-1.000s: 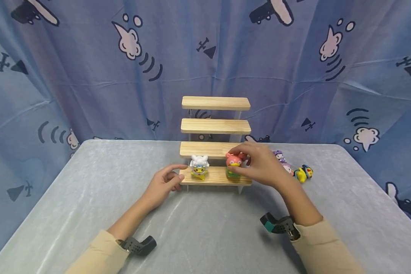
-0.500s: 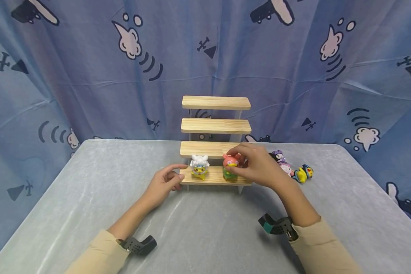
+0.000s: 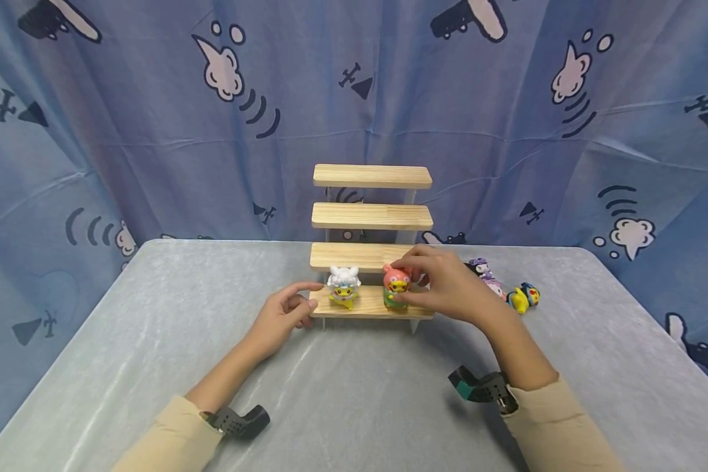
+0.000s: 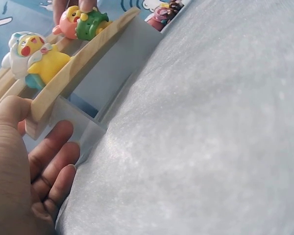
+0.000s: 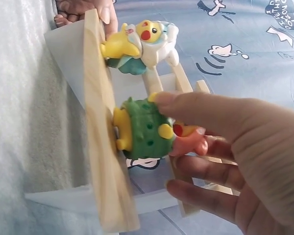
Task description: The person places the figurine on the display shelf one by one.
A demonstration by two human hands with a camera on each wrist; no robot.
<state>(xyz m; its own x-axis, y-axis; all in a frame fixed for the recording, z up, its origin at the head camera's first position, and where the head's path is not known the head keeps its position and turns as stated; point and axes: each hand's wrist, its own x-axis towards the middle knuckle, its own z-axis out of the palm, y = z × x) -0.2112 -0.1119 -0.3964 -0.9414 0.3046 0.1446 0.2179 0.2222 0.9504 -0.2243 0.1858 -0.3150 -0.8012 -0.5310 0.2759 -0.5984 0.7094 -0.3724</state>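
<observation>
A stepped wooden shelf [image 3: 370,256] stands mid-table. On its lowest step [image 3: 368,305] is a yellow figure with a white hat [image 3: 343,286], also seen in the wrist views [image 4: 32,56] [image 5: 137,44]. To its right stands a pink-headed green figure [image 3: 394,283] [image 4: 81,22], its feet on the plank. My right hand [image 3: 415,285] pinches this pink and green figure [image 5: 147,129] between thumb and fingers [image 5: 196,115]. My left hand [image 3: 283,314] lies at the step's left end, its thumb [image 4: 12,110] touching the plank and its fingers loosely bent beside the white leg.
Right of the shelf on the grey table [image 3: 354,393] lie a purple and pink figure [image 3: 488,278] and a yellow and blue figure [image 3: 524,297]. A blue patterned curtain [image 3: 153,131] hangs close behind. The three upper steps are bare.
My right hand has shifted the pink and green figure slightly left and down onto the lowest step. The left hand has stayed put.
</observation>
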